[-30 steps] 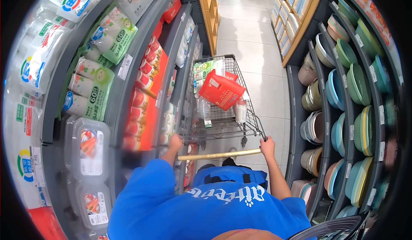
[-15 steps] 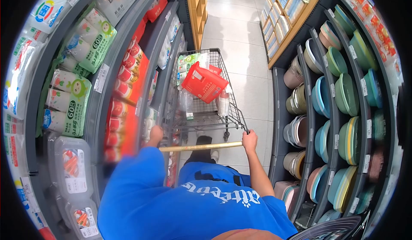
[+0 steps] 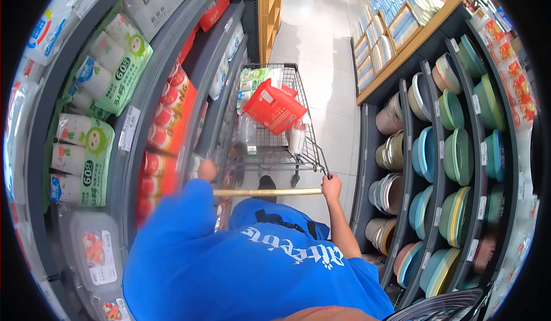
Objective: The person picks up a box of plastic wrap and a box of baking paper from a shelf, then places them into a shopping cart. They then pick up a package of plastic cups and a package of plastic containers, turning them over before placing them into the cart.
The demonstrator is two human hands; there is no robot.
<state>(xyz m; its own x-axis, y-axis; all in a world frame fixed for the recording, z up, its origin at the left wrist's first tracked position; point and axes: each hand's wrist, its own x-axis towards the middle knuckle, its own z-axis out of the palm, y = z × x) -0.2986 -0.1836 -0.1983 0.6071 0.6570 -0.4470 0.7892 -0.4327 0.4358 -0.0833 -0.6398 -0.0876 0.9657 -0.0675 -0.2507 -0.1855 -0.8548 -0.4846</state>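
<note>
A wire shopping cart [image 3: 313, 143] is in front of me, with a yellow handle bar [image 3: 267, 192] across its near side. My right hand [image 3: 331, 187] is closed around the cart at the bar's right end. At the bar's left end, my left hand [image 3: 207, 170] is closed on the cart's corner, its fingers partly hidden. In the basket lies a red package [image 3: 274, 107], tilted over other goods. Behind it is a green-and-white pack [image 3: 253, 80]. A white bottle-like item [image 3: 297, 138] stands at the right, and a clear plastic pack [image 3: 248, 133] at the left.
Shelves on the left hold green packs of rolls [image 3: 83, 159], red packs [image 3: 172, 114] and clear food containers [image 3: 100, 249]. Plastic basins [image 3: 458, 156] and buckets [image 3: 385, 193] fill the right shelves. Ahead, the tiled aisle floor [image 3: 314, 40] runs past a wooden towel rack [image 3: 396, 25].
The shelves have slid back past me as the cart and I move forward along the aisle. Both hands stay on the cart; my feet have shifted.
</note>
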